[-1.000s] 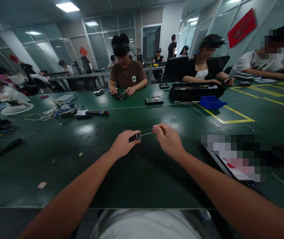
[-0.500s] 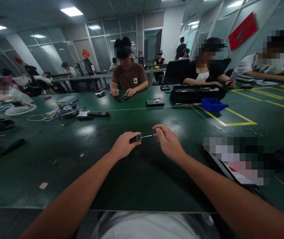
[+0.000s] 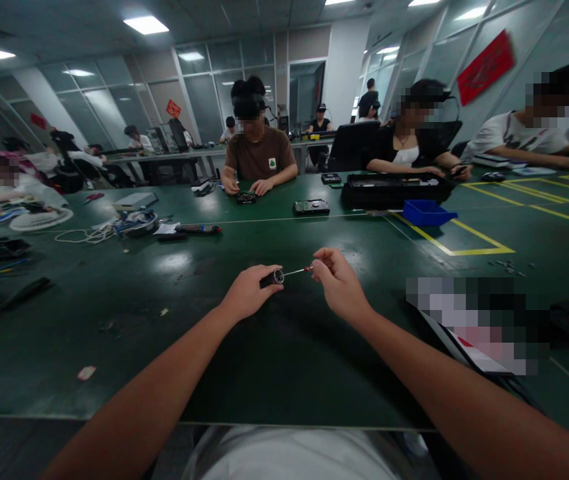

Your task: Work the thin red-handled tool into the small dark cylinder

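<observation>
My left hand is closed around a dark cylindrical part with a round, silvery-rimmed end facing right. In my right hand is a thin screwdriver, its reddish handle pinched between thumb and fingers. The metal shaft points left, and its tip meets the round end of the cylinder. Whether the tip sits inside it or only touches the rim, I cannot tell. Both hands are over the green table. Most of the cylinder is hidden by my left fingers.
A bare hard drive, a long black housing and a blue bin stand farther back. Small screws lie at right, near a blurred-out flat item. Cables and a larger screwdriver are at left. Several people sit around.
My right hand's fingers have shifted slightly on the screwdriver handle, opening a little at the top. My left hand keeps the cylinder in nearly the same place.
</observation>
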`<state>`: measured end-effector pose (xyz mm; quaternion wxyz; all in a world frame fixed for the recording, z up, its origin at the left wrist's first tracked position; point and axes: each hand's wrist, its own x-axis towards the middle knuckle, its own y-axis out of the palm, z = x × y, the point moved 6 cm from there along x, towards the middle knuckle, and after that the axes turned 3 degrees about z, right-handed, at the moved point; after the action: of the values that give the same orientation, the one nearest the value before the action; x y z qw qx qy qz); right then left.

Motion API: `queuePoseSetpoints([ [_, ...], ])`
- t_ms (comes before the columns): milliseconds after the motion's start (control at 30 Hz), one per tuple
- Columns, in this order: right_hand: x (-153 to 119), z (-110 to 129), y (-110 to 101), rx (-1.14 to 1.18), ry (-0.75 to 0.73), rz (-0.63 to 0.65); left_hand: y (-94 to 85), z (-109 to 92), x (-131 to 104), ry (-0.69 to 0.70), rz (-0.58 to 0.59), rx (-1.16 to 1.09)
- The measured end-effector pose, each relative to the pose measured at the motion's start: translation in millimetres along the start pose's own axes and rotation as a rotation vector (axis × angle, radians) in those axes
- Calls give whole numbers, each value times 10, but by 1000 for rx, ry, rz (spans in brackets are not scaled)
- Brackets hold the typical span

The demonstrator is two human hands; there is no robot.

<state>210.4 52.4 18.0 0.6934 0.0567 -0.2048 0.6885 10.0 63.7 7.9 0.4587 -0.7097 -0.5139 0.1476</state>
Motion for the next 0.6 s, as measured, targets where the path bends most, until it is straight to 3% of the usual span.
queuePoseSetpoints([
  [100,41,-82,19,213,83,-14,-6,-33,-4,28,-1,-1],
  [267,97,-369,38,483,362,4,-76,-139,3,149,-76,109],
  [433,110,-364,-29,414,265,-109,-73,-62,33,94,-68,124],
  [600,67,-251,6,348,190,-109,-58,-64,26,105,-59,118],
])
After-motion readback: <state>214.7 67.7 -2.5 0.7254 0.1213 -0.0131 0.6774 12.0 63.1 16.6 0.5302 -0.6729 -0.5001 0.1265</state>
